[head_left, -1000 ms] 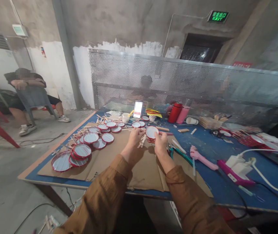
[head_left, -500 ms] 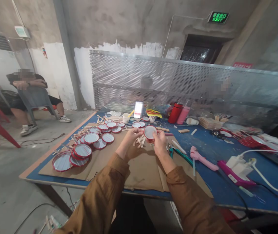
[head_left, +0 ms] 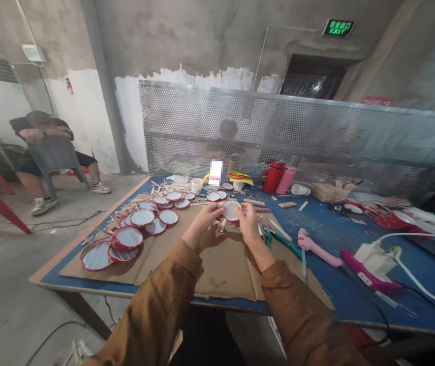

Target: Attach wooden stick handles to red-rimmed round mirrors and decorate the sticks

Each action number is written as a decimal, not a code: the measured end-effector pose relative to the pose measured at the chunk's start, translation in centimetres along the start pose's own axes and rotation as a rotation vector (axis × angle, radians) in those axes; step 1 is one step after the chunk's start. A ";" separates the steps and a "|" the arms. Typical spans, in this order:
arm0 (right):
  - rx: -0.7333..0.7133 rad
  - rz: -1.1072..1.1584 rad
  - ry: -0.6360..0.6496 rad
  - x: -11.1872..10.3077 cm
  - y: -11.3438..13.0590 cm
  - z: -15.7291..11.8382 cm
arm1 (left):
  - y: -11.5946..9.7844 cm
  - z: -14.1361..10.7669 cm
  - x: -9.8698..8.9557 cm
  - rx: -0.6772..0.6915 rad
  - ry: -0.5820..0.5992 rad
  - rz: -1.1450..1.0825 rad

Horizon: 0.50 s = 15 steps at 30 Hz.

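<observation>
Person's left hand (head_left: 203, 219) and right hand (head_left: 250, 223): each pinching opposite edges of a red-rimmed disc (head_left: 231, 209), above the cardboard (head_left: 223, 264) | tipped cup (head_left: 300, 189): contents hidden | pink bottle (head_left: 286, 181), red bottle (head_left: 273, 178): contents hidden | white cup (head_left: 196, 186): yellow stick (head_left: 205, 178) inside | patterned cup (head_left: 238, 186): yellow sheet (head_left: 246, 179) at its mouth

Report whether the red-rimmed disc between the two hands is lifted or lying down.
Lifted: the left hand and right hand hold the red-rimmed disc by its edges, above the cardboard.
</observation>
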State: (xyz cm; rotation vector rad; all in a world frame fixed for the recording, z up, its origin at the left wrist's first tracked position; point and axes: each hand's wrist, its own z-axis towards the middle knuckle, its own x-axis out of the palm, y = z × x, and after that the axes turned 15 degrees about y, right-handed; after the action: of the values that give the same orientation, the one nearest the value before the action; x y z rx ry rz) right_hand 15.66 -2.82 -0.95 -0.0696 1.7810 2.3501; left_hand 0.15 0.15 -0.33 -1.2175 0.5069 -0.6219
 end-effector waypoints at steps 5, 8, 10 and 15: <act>0.008 -0.084 0.005 -0.4 -0.5 0.2 | 0.3 0.2 0.6 0.000 -0.032 0.050; 0.032 -0.101 0.045 -0.6 -0.9 0.2 | 0.5 0.3 0.4 -0.038 -0.008 0.035; 0.046 -0.132 0.053 -0.8 -1.0 0.3 | 0.5 0.3 0.2 -0.062 0.034 0.033; 0.054 -0.221 0.066 -1.3 -0.9 0.4 | 0.5 0.5 0.4 -0.083 0.028 0.008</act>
State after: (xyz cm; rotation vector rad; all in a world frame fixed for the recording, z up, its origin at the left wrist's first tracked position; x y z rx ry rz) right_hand 17.12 -2.30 -1.53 -0.3221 1.7643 2.1675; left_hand 0.84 0.37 -0.67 -1.2862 0.5652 -0.6168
